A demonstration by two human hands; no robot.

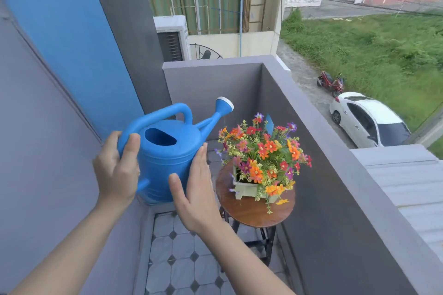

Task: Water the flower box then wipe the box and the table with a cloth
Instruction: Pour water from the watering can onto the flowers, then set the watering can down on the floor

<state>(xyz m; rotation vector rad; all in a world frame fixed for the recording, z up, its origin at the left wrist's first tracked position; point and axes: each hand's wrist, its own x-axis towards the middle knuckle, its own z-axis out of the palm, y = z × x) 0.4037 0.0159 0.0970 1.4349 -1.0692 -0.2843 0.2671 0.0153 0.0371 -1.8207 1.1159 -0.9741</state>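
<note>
A blue watering can (167, 151) hangs in the air left of the flowers, roughly upright, its white-tipped spout (224, 104) pointing up and to the right. My left hand (117, 170) grips the can's handle. My right hand (194, 189) lies flat against the can's side and underside. A thin trickle falls from the spout towards the flowers. The pale green flower box (247, 189), full of orange, red and purple flowers, stands on a small round wooden table (254, 213). No cloth is in view.
A grey balcony parapet (335, 163) runs close along the table's right and behind it. A blue and grey wall (60, 67) stands on the left. The floor has pale tiles (182, 266). A blue object (269, 123) pokes up behind the flowers.
</note>
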